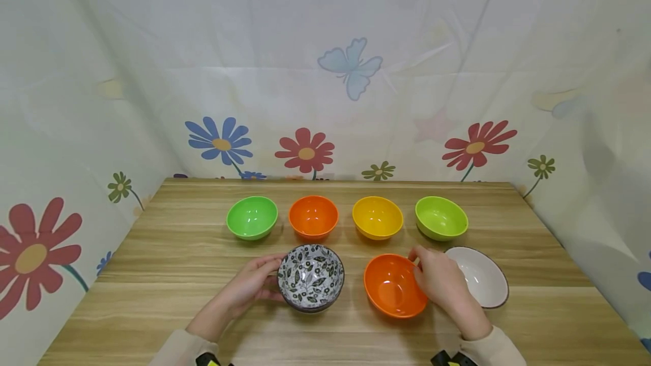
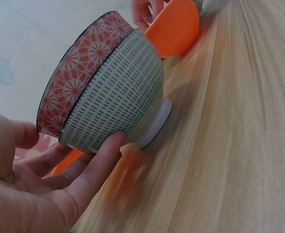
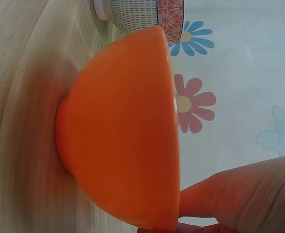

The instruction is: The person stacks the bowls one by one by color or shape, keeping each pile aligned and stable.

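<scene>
My left hand (image 1: 256,280) grips a patterned bowl stack (image 1: 311,278), thumb at the rim and fingers under the side. In the left wrist view, a red flowered bowl (image 2: 74,80) sits nested in a green-dashed bowl (image 2: 118,92), its foot close over the table. Black-and-white leaves cover the inside of the top one. To the right, my right hand (image 1: 441,278) pinches the rim of an orange bowl (image 1: 394,287), thumb and fingers at its right side. Just beyond that hand lies a white bowl (image 1: 480,278) with a dark rim, partly hidden by the hand.
Along the back of the wooden table (image 1: 152,275) runs a row: a green bowl (image 1: 252,219), a smaller orange bowl (image 1: 313,218), a yellow bowl (image 1: 377,219) and a lime bowl (image 1: 440,219). A flower-printed cloth (image 1: 274,72) hangs behind and at both sides.
</scene>
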Tool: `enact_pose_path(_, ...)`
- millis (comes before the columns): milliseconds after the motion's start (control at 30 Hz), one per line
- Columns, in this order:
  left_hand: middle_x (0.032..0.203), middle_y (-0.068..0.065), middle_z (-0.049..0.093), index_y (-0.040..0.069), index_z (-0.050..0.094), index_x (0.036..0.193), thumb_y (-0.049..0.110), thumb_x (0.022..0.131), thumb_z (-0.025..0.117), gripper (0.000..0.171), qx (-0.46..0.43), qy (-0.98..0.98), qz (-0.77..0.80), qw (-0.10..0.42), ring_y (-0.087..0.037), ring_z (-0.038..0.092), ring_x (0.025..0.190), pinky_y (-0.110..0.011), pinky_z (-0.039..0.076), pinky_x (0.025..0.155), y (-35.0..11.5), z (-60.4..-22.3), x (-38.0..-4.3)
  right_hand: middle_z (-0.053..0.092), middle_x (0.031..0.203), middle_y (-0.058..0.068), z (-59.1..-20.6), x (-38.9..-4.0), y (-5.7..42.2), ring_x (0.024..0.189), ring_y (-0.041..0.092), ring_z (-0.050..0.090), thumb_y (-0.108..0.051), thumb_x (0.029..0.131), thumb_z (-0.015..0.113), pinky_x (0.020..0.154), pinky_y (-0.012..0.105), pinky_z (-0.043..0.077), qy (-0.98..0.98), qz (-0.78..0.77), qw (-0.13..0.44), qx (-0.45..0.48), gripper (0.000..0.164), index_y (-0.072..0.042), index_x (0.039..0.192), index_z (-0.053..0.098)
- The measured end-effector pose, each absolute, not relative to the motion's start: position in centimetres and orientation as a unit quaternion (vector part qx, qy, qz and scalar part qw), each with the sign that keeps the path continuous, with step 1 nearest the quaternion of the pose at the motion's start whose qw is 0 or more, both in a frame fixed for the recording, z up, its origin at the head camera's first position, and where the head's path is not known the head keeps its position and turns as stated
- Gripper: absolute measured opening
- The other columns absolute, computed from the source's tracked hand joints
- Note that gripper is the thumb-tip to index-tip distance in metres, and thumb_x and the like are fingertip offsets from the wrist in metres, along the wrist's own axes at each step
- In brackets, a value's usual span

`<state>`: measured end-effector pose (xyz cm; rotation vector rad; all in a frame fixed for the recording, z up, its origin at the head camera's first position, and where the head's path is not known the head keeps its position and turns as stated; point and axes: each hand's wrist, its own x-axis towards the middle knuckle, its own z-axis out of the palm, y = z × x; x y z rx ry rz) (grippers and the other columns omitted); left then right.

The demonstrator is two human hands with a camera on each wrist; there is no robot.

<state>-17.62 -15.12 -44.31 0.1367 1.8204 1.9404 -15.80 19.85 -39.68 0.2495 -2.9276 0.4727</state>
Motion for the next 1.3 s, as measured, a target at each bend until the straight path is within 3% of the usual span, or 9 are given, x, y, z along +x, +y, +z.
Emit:
enact_pose_path(867, 0.126, -0.023, 0.05, -0.005, 0.036, 0.136, 0.025, 0.096, 0.044, 0.051, 0.047, 0.667, 0.707, 0.231, -0.024, 0.061, 0.096, -0.044, 0.055, 0.077, -15.12, -44.39, -17.59, 0.056, 0.061, 0.003, -40.13, -15.84, 19.58, 0.053, 0.019, 0.046, 0.0, 0.076, 0.06, 0.045, 0.028, 0.039, -0.98, 0.161, 0.094, 0.066, 0.01, -0.006, 0.082, 0.065)
enact_pose_path(1300, 0.125, -0.023, 0.051, -0.005, 0.037, 0.136, 0.025, 0.096, 0.043, 0.05, 0.046, 0.669, 0.705, 0.231, -0.025, 0.061, 0.096, -0.043, 0.055, 0.076, -15.09, -44.26, -17.53, 0.062, 0.066, 0.005, -39.81, -15.97, 19.41, 0.054, 0.021, 0.052, -0.001, 0.076, 0.06, 0.044, 0.03, 0.041, -0.979, 0.161, 0.107, 0.067, 0.012, -0.007, 0.082, 0.067)
